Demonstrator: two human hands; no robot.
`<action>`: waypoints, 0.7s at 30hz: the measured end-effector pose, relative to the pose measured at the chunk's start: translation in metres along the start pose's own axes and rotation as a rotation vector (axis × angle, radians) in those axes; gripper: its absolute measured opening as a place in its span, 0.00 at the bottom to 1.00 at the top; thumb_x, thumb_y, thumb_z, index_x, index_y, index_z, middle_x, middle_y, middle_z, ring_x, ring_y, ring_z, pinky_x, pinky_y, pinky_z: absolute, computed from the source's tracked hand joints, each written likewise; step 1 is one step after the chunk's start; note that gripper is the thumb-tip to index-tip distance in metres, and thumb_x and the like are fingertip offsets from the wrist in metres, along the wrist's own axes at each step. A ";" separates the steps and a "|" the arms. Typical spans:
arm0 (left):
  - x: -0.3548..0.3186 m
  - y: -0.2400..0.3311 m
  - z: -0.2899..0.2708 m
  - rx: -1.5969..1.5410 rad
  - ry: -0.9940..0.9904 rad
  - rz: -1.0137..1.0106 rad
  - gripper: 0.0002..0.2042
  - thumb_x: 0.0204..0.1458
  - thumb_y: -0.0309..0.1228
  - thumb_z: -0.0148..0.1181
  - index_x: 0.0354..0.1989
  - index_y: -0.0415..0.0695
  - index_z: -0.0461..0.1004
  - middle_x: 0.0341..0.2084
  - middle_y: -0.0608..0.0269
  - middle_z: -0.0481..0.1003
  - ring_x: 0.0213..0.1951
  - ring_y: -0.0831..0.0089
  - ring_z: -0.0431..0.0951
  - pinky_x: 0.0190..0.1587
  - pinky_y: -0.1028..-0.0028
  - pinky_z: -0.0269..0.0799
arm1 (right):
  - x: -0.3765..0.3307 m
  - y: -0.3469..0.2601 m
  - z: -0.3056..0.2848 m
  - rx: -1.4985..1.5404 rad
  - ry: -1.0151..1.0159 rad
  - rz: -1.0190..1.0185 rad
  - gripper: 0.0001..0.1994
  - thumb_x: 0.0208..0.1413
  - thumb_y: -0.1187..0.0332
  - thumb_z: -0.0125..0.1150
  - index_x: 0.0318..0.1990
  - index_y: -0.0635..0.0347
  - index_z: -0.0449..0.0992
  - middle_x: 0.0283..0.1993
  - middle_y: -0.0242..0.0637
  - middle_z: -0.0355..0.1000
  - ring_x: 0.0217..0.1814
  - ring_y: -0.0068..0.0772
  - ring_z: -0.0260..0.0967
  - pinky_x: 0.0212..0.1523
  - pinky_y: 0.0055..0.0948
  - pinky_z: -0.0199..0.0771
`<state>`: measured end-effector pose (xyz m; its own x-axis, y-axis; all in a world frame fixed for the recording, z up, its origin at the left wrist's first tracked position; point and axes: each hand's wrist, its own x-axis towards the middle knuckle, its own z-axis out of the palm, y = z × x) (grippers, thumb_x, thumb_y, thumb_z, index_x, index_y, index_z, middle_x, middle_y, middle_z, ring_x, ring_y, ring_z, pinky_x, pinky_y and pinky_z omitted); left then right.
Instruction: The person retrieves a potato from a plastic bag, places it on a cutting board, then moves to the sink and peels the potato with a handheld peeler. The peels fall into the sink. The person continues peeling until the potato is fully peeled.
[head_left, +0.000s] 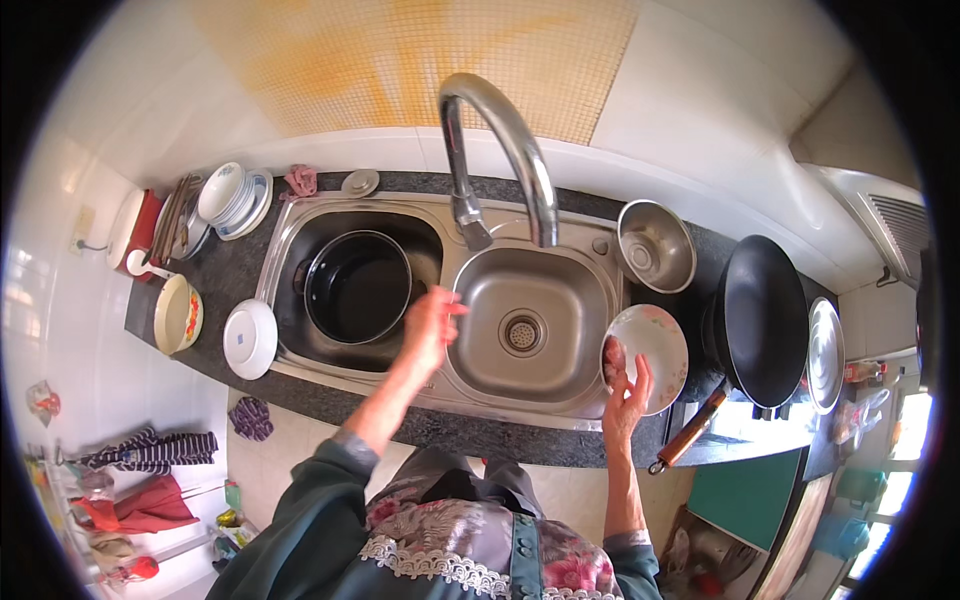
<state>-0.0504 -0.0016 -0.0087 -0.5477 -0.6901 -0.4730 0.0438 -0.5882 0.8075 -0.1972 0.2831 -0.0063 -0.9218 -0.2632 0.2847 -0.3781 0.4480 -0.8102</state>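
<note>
My left hand hovers over the divider between the two sink basins, its fingers apart and pointing right, with nothing visible in them. Below it to the left, a black pot stands in the left basin. The right basin shows bare steel and a round drain. My right hand is over the near left part of a white flowered plate, fingers spread. A reddish piece of raw meat lies on the plate just beyond the thumb; whether the fingers touch it is unclear.
A curved faucet rises behind the sink. A steel bowl and a black wok with a wooden handle stand right. Stacked bowls, an upturned white dish and a yellowish bowl are left.
</note>
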 end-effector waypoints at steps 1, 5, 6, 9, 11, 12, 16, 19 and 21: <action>0.012 0.011 -0.030 0.007 0.136 0.048 0.16 0.57 0.42 0.47 0.36 0.39 0.70 0.23 0.55 0.75 0.10 0.83 0.60 0.11 0.82 0.55 | -0.001 -0.002 -0.002 -0.037 0.003 -0.094 0.15 0.56 0.73 0.51 0.51 0.63 0.67 0.53 0.47 0.64 0.56 0.43 0.61 0.49 0.32 0.68; 0.065 0.020 -0.143 -0.033 0.398 -0.030 0.06 0.53 0.32 0.52 0.33 0.44 0.67 0.21 0.60 0.75 0.12 0.80 0.67 0.09 0.81 0.61 | -0.003 -0.021 0.013 0.115 -0.097 -0.249 0.08 0.55 0.76 0.51 0.41 0.66 0.72 0.50 0.46 0.66 0.57 0.44 0.61 0.55 0.36 0.61; 0.074 0.017 -0.161 -0.093 0.420 -0.088 0.04 0.53 0.30 0.50 0.33 0.44 0.67 0.20 0.61 0.74 0.13 0.79 0.67 0.09 0.81 0.60 | -0.003 -0.028 0.020 0.174 -0.129 -0.269 0.06 0.54 0.77 0.51 0.38 0.67 0.73 0.49 0.46 0.67 0.57 0.45 0.62 0.58 0.38 0.59; 0.090 0.009 -0.197 -0.082 0.447 -0.080 0.02 0.54 0.29 0.50 0.33 0.45 0.66 0.18 0.62 0.72 0.14 0.78 0.69 0.10 0.80 0.60 | -0.010 -0.050 0.034 0.172 -0.279 0.040 0.08 0.57 0.70 0.50 0.34 0.64 0.74 0.36 0.37 0.72 0.40 0.27 0.67 0.44 0.25 0.65; 0.092 0.007 -0.210 -0.060 0.454 -0.072 0.04 0.53 0.30 0.52 0.34 0.45 0.66 0.18 0.63 0.72 0.15 0.77 0.70 0.12 0.79 0.62 | -0.016 -0.062 0.048 0.278 -0.352 0.197 0.13 0.59 0.64 0.49 0.31 0.64 0.75 0.27 0.29 0.72 0.28 0.16 0.61 0.34 0.18 0.62; 0.095 0.004 -0.214 -0.045 0.453 -0.079 0.05 0.53 0.31 0.53 0.33 0.45 0.66 0.18 0.63 0.72 0.15 0.77 0.70 0.12 0.79 0.62 | -0.016 -0.066 0.053 0.245 -0.395 0.190 0.14 0.60 0.63 0.49 0.31 0.64 0.75 0.26 0.30 0.72 0.29 0.17 0.63 0.34 0.18 0.64; 0.098 0.002 -0.228 0.030 0.443 -0.091 0.09 0.52 0.34 0.56 0.35 0.44 0.66 0.18 0.63 0.72 0.16 0.75 0.70 0.12 0.76 0.61 | -0.027 -0.076 0.079 0.302 -0.491 0.226 0.12 0.59 0.66 0.49 0.32 0.65 0.74 0.24 0.32 0.71 0.27 0.21 0.69 0.30 0.20 0.68; 0.098 0.005 -0.251 0.217 0.435 -0.169 0.10 0.50 0.37 0.59 0.32 0.44 0.69 0.18 0.66 0.71 0.23 0.77 0.71 0.22 0.75 0.64 | -0.036 -0.091 0.096 0.338 -0.556 0.266 0.10 0.59 0.68 0.49 0.34 0.65 0.73 0.24 0.33 0.70 0.27 0.23 0.72 0.29 0.21 0.70; 0.090 0.014 -0.233 0.436 0.615 -0.059 0.11 0.49 0.38 0.60 0.31 0.44 0.71 0.20 0.67 0.72 0.26 0.78 0.71 0.29 0.75 0.65 | -0.040 -0.097 0.103 0.340 -0.577 0.258 0.11 0.59 0.68 0.49 0.33 0.66 0.74 0.25 0.34 0.72 0.26 0.24 0.72 0.29 0.22 0.70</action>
<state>0.0956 -0.1701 -0.1225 0.0320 -0.8489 -0.5275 -0.3758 -0.4993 0.7807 -0.1150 0.1623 0.0080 -0.7501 -0.6370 -0.1778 -0.0199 0.2905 -0.9567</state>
